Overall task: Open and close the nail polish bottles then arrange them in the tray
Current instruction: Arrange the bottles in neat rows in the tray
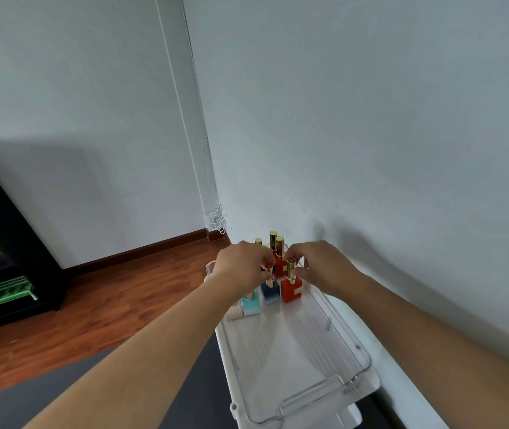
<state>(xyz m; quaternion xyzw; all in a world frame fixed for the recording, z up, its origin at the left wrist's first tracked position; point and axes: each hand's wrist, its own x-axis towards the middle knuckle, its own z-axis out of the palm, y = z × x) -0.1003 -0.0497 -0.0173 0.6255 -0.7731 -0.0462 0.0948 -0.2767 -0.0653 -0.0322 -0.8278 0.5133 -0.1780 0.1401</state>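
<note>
A clear plastic tray (352,345) lies lengthwise in front of me, with several square nail polish bottles with gold caps grouped at its far end. My left hand (242,267) pinches the gold cap of the dark blue bottle (271,293). My right hand (319,264) has its fingertips closed at the cap of the rear red bottle (278,264). The front red bottle (291,291) stands free just below that hand. A light blue bottle (250,305) stands at the left, and my left forearm partly hides a pale one beside it. More gold caps (273,238) rise behind.
The tray rests on a narrow white ledge (344,419) against the grey wall on the right. A wooden floor (107,298) lies to the left, with a black shelf unit holding a green basket (2,291). A grey mat (70,391) lies below my left arm.
</note>
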